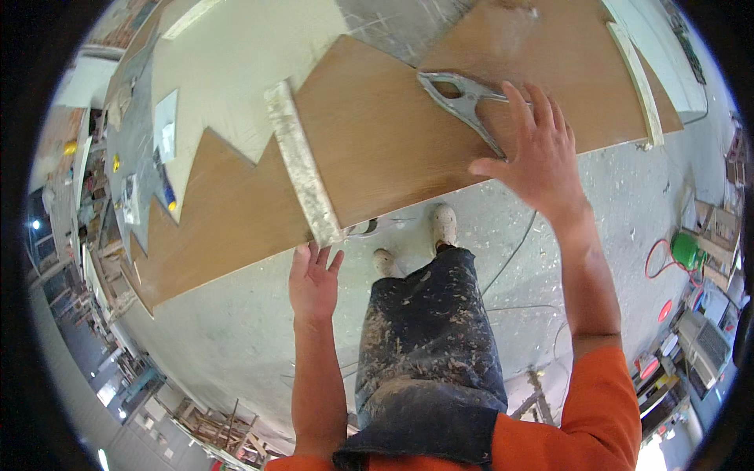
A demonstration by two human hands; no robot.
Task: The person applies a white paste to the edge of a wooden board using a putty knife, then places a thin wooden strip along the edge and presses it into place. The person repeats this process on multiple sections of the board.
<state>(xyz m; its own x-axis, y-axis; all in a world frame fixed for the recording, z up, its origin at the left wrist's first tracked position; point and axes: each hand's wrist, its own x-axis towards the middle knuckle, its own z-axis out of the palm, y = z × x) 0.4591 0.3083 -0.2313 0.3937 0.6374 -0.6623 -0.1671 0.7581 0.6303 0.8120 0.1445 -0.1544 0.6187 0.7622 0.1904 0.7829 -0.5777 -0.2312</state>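
A long brown board [393,149] with a zigzag far edge lies across the table in front of me. My left hand [313,282] is at the board's near edge, palm up and fingers apart, by the lower end of a whitish, stained wooden strip [302,163] that crosses the board. Over the right part of the board, my right hand [538,153] is spread with the thumb out to the left. Beside and partly under its fingers lies a grey, V-shaped metal tool [467,102] that looks like a clamp; whether the hand touches it I cannot tell.
Another pale strip [636,82] crosses the board at the right. Beyond the zigzag edge is a cream sheet [236,71], with a small white piece [166,125] on it. Cables [514,255] run over the floor. A green container [688,251] stands at the right among clutter.
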